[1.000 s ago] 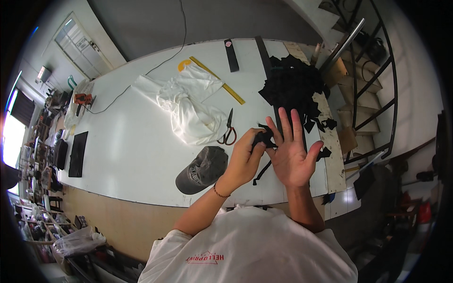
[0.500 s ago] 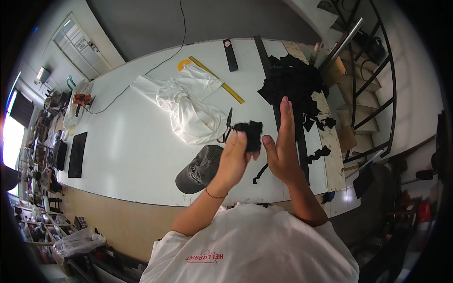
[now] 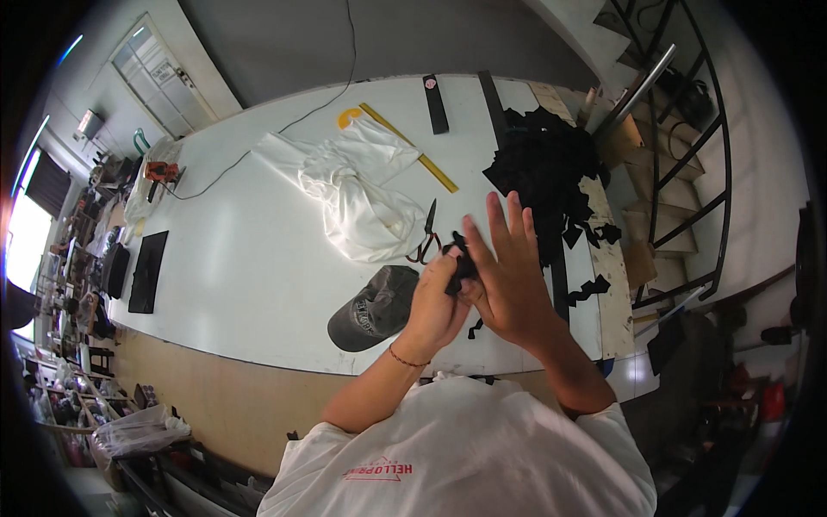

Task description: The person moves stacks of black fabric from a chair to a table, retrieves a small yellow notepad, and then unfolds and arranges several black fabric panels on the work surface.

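My left hand (image 3: 436,303) is closed around a small bunch of black fabric pieces (image 3: 461,265), held above the near part of the white table. Beside it, my right hand (image 3: 512,284) has its fingers stretched out and spread, its thumb close against the left hand and the fabric; whether the thumb touches the cloth I cannot tell. Just beyond the left hand lie scissors (image 3: 430,226) with dark blades and reddish handles. A large heap of black fabric scraps (image 3: 551,159) covers the far right of the table, past my right fingertips.
Crumpled white fabric (image 3: 366,207) lies mid-table, with a yellow ruler (image 3: 435,170) beyond it. A grey cap (image 3: 375,310) rests left of my left hand. A black flat piece (image 3: 148,271) and an orange tool (image 3: 161,171) are at the left. Stairs with a black railing (image 3: 689,207) rise on the right.
My right hand has turned and spread its fingers, moving left against my left hand. The black bunch now looks more gathered. The whole view has shifted slightly.
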`<control>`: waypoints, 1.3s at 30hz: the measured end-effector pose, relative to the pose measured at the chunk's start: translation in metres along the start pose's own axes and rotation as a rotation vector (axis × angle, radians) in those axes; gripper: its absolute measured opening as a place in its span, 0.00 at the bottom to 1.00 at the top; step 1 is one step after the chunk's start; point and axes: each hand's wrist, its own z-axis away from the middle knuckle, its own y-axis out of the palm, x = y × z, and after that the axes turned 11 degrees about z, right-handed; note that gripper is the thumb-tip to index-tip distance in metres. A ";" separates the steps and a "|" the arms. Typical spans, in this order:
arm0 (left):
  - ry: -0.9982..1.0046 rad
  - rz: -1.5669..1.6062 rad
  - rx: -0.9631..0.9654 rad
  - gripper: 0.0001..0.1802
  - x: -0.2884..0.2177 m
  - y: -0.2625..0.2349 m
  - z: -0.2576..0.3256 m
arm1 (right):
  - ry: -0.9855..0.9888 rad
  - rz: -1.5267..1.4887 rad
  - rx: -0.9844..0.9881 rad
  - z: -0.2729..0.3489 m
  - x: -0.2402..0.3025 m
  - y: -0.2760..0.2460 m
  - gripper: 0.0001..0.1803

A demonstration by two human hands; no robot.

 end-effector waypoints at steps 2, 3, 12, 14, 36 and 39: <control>0.122 -0.198 0.000 0.18 -0.020 0.003 -0.001 | -0.053 0.084 0.066 -0.003 0.001 -0.011 0.34; 0.183 -0.294 0.000 0.18 -0.028 0.007 0.000 | -0.079 0.098 0.098 -0.004 0.001 -0.017 0.34; 0.268 -1.574 0.459 0.09 -0.068 0.078 0.006 | -0.424 0.248 0.229 -0.018 -0.004 -0.039 0.04; 0.250 -1.533 0.413 0.09 -0.067 0.076 0.005 | -0.458 0.273 0.282 -0.021 -0.006 -0.043 0.04; 0.077 -1.103 0.026 0.20 -0.082 0.061 -0.008 | -0.561 0.283 0.237 -0.036 0.005 -0.050 0.08; 0.275 -0.457 -0.198 0.23 -0.107 0.058 -0.012 | -0.601 0.341 0.171 -0.027 0.003 -0.047 0.13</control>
